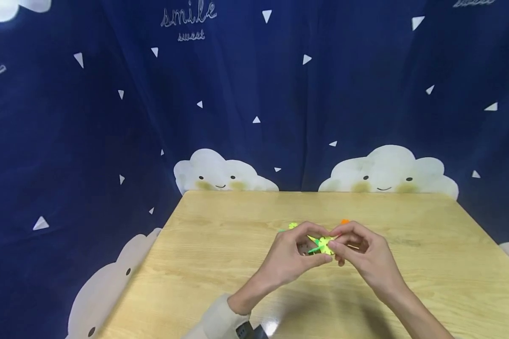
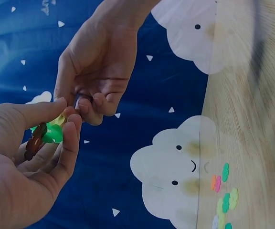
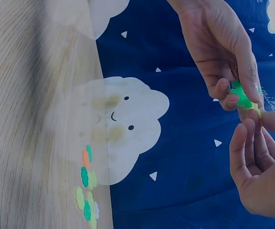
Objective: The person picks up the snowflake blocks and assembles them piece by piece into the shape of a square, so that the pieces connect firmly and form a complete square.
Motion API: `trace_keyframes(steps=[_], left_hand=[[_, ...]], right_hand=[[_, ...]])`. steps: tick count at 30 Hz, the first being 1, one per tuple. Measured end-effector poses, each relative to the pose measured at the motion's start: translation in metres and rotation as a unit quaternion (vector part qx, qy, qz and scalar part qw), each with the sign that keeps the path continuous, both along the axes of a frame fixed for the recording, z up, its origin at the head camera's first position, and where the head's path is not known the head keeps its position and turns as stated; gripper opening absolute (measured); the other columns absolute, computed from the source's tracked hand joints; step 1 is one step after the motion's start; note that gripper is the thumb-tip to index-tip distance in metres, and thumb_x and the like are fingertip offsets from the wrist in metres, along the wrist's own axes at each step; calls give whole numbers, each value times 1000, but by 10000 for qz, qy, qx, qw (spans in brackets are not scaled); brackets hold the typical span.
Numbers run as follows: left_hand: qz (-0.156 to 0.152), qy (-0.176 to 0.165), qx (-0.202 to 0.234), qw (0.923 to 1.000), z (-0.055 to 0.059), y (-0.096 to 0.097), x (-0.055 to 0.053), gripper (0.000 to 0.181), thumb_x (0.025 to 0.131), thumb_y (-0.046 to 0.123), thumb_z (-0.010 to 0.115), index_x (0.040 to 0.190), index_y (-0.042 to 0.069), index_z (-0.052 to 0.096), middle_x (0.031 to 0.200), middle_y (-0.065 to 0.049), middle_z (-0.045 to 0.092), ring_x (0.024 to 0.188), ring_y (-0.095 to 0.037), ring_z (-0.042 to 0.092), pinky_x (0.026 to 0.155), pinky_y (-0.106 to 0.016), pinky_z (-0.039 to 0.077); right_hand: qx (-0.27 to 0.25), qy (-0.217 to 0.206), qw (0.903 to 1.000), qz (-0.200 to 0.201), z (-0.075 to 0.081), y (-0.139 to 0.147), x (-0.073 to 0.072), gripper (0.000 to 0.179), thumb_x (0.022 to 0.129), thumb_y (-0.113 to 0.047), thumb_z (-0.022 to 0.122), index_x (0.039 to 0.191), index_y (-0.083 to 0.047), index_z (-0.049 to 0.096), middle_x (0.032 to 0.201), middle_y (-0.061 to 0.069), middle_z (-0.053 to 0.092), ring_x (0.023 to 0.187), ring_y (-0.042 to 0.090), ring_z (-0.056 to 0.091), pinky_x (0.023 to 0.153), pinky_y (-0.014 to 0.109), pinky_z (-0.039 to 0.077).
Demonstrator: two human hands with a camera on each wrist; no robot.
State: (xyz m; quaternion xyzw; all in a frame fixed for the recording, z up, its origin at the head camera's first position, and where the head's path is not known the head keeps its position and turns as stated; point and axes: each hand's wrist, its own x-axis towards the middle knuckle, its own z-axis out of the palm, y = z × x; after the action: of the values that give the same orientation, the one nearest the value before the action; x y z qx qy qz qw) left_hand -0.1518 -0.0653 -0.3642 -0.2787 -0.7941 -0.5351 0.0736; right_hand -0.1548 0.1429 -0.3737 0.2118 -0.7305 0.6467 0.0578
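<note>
My left hand (image 1: 285,256) and right hand (image 1: 368,256) meet above the table around a small cluster of flower-shaped plastic snowflake discs. The thumb and fingers of my left hand hold the cluster, which includes a brown disc (image 2: 35,142) and a green disc (image 2: 54,134) set at angles to each other. A yellow disc (image 1: 325,246) faces the head camera at the right side of the cluster. My right thumb and forefinger pinch the edge of this yellow disc, where both hands' fingertips come together. Fingers partly cover how the discs join.
Loose discs lie on the wooden table (image 1: 195,263) beyond the hands, among them a yellow-green one (image 1: 293,225), an orange one (image 3: 85,160) and a pink one (image 2: 218,183). A dark blue curtain (image 1: 237,80) with cloud prints hangs behind the table.
</note>
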Motion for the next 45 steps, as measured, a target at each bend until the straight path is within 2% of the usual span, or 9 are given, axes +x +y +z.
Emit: trace_keyframes(steps=[7,14,17,21,27,31,38,41,45], left_hand=[[40,-95,112,9999,-4,-1,4,40,85,14,88,121,20,72,114,8,74,74,2,67,63,-19,57],[174,-304,278,9990,-3,-6,5,36,85,15,87,118,19,73,107,7,75,75,-1,68,63,-21,58],[200,-442,376,9981,0,-9,3,38,87,16,86,122,19,73,96,6,77,69,-3,68,57,-21,56],[228,-644,588,9959,3,-13,-1,40,88,14,84,126,21,73,85,4,77,66,-8,70,57,-23,58],[250,-611,642,9957,4,-19,-5,39,88,11,83,126,19,75,85,1,78,66,-8,69,58,-22,58],[261,-607,572,9962,4,-21,-7,37,89,13,83,124,21,75,83,1,77,64,-7,67,58,-21,57],[477,-636,421,9959,3,-30,-5,38,89,17,83,124,29,75,84,6,77,60,-7,60,54,-16,43],[512,-668,489,9953,3,-34,-4,38,89,16,83,124,28,75,89,5,77,64,-9,67,54,-15,43],[539,-699,511,9948,1,-37,-5,38,90,17,83,125,27,74,93,4,77,69,-13,72,55,-15,45]], right_hand=[[85,-10,10000,3,-4,-2,3,19,96,-3,73,112,1,65,80,7,72,63,22,64,60,32,58],[-142,129,9993,325,-3,1,-2,16,107,-7,57,115,5,64,82,11,69,67,23,66,59,34,59],[-296,70,9992,248,-1,6,-12,22,109,-12,53,115,8,62,84,13,69,67,24,66,59,34,60],[-412,-49,9991,-124,-1,20,-33,30,110,-19,54,115,9,62,85,13,70,68,23,66,58,32,60],[-266,-228,9985,-421,-14,44,-63,24,109,-23,56,118,-3,65,93,7,74,70,20,67,59,30,61],[-163,-494,9975,-472,-28,54,-72,25,108,-24,58,125,-6,62,102,1,76,74,20,71,62,32,63],[227,-825,9946,-583,-48,58,-87,53,109,-32,57,147,2,44,108,-17,70,81,21,73,68,35,65],[278,-922,9935,-612,-53,58,-93,60,108,-33,58,152,3,38,114,-10,67,82,23,73,69,38,65],[326,-1081,9916,-637,-59,58,-98,64,107,-34,60,154,2,36,129,17,61,84,25,73,69,41,66]])
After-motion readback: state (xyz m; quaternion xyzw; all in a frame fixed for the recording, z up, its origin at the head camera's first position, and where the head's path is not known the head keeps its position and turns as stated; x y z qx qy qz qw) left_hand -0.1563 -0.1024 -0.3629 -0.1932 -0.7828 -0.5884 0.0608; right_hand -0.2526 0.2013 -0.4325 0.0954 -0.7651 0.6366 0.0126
